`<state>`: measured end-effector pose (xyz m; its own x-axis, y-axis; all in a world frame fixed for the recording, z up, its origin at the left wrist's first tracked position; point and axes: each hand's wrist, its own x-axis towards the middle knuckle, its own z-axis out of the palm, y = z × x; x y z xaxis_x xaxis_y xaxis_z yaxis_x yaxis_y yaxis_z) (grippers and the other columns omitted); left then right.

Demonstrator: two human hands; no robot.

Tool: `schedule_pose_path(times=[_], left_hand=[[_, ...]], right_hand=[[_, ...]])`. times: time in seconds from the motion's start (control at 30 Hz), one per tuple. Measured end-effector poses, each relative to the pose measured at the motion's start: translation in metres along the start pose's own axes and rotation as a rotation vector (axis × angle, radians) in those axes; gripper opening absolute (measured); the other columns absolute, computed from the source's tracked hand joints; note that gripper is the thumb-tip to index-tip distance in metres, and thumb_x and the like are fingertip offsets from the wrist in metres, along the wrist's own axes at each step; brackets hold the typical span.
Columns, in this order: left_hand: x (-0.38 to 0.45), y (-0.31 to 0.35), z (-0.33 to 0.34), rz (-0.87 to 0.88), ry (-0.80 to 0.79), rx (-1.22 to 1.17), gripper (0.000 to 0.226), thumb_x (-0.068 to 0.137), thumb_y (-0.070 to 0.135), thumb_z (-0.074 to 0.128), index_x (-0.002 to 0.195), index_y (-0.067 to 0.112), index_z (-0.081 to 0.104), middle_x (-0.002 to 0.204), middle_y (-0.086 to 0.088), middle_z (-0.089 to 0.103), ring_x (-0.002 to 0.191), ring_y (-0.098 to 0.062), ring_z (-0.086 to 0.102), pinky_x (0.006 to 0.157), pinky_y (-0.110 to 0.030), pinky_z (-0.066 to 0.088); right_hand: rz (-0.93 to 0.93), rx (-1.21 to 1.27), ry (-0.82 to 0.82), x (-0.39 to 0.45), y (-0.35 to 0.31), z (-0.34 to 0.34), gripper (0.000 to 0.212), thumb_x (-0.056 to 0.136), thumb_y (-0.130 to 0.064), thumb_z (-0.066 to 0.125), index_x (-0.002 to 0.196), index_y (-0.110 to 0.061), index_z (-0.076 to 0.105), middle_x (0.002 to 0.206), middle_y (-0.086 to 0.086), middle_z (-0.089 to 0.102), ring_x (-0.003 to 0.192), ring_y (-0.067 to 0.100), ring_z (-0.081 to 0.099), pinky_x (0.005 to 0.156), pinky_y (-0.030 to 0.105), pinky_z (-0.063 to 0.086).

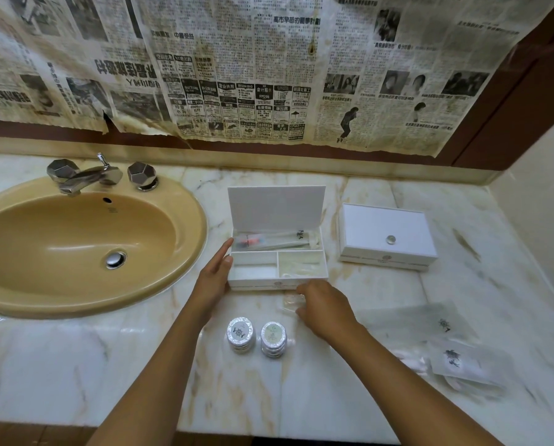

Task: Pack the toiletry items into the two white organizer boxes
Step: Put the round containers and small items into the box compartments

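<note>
With your flat left hand (216,272) steadying the open box (277,265), your right hand (322,309) pinches a clear packet (290,300) just before it; lift it into a compartment next.

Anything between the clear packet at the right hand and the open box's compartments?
Nothing visible. The clear packet lies at the right hand just before the open box, lid up; only its low front wall lies between.
</note>
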<state>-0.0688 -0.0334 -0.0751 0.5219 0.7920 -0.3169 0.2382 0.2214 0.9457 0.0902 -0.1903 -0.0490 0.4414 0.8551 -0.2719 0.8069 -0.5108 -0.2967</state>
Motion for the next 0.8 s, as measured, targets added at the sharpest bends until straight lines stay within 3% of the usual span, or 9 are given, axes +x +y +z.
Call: schedule_pose_path(times=[0.33,0.57,0.7,0.8], left_hand=[[-0.002,0.001,0.001,0.002,0.007,-0.009,0.033,0.101,0.038,0.043,0.123,0.063,0.047,0.135,0.025,0.044,0.118,-0.001,0.046,0.099,-0.03,0.042],[-0.003,0.004,0.002,0.002,0.014,-0.018,0.035,0.102,0.037,0.043,0.132,0.054,0.046,0.136,0.024,0.043,0.123,-0.002,0.042,0.098,-0.028,0.041],[-0.004,0.005,0.002,0.012,0.015,0.005,0.034,0.102,0.037,0.042,0.13,0.056,0.045,0.129,0.029,0.045,0.11,0.008,0.046,0.093,-0.026,0.041],[-0.004,0.004,0.001,0.016,0.013,0.019,0.033,0.101,0.038,0.043,0.127,0.059,0.046,0.132,0.03,0.044,0.11,0.009,0.045,0.095,-0.027,0.041]], right_hand=[[-0.06,0.001,0.043,0.0,0.009,0.012,0.04,0.085,0.005,0.047,0.117,-0.014,0.062,0.115,0.007,0.059,0.11,0.027,0.053,0.086,0.031,0.043],[-0.054,-0.01,0.024,-0.003,0.009,0.013,0.022,0.085,0.004,0.048,0.098,-0.008,0.061,0.108,0.009,0.056,0.106,0.027,0.051,0.075,0.028,0.037],[-0.054,-0.011,0.007,-0.004,0.008,0.014,0.017,0.087,0.001,0.044,0.08,-0.015,0.047,0.101,0.007,0.05,0.106,0.025,0.048,0.07,0.027,0.029],[-0.061,0.0,0.029,-0.003,0.007,0.012,0.016,0.088,-0.001,0.045,0.081,-0.012,0.055,0.104,0.008,0.053,0.107,0.025,0.048,0.07,0.026,0.031]])
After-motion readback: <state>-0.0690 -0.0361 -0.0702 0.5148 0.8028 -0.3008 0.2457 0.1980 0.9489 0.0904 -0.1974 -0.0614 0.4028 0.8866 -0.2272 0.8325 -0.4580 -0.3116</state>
